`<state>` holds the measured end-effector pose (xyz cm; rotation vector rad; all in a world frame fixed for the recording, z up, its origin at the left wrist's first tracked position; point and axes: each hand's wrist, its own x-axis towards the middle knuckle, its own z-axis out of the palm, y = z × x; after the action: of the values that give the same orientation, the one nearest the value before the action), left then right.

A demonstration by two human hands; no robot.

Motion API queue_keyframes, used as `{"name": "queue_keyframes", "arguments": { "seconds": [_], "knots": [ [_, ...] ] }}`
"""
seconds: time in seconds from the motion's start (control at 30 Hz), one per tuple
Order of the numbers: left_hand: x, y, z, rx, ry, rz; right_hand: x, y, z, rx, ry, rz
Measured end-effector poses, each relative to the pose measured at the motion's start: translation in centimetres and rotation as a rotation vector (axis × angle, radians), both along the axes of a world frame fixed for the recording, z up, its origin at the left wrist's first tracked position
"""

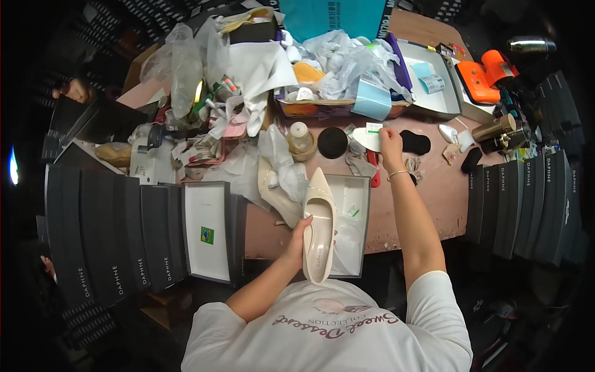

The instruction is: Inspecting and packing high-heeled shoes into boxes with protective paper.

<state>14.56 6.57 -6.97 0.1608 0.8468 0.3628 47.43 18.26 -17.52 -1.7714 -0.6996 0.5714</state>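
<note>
My left hand (298,243) grips a cream pointed-toe shoe (320,217) by its side, toe pointing away from me and insole facing up. The matching cream shoe (277,192), with a beaded strap, lies to its left, partly wrapped in white tissue paper (291,170). An open grey shoebox (354,232) with a white inside sits under and to the right of the held shoe. Farther off, my right hand (390,149) has its fingers closed at the edge of a white label sheet (365,139) with a green-printed sticker.
Dark shoeboxes stand in rows at the left (99,229) and right (524,204). A white-lined box lid (206,239) rests left of the shoes. Behind are a glass bottle (300,142), a black round pad (332,143), a bin of plastic bags (347,62) and an orange tape dispenser (480,80).
</note>
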Motion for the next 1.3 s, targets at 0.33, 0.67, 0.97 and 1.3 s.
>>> {"name": "queue_keyframes", "arguments": {
  "seconds": [0.33,0.67,0.97,1.3],
  "knots": [
    [-5.9,-1.8,0.3,-0.043,-0.001,0.079,-2.2,-0.5,5.3,0.016,-0.329,-0.016],
    [-7.6,0.3,0.3,-0.048,0.01,0.053,-6.5,-5.7,7.5,-0.009,0.049,0.255],
    [-6.0,0.3,-2.9,0.182,0.016,0.248,-22.6,-17.2,11.7,-0.26,-0.101,0.775],
    [-12.5,5.2,-4.1,0.65,0.412,0.115,-21.1,-19.0,12.9,0.019,1.297,0.572]
  ]
}}
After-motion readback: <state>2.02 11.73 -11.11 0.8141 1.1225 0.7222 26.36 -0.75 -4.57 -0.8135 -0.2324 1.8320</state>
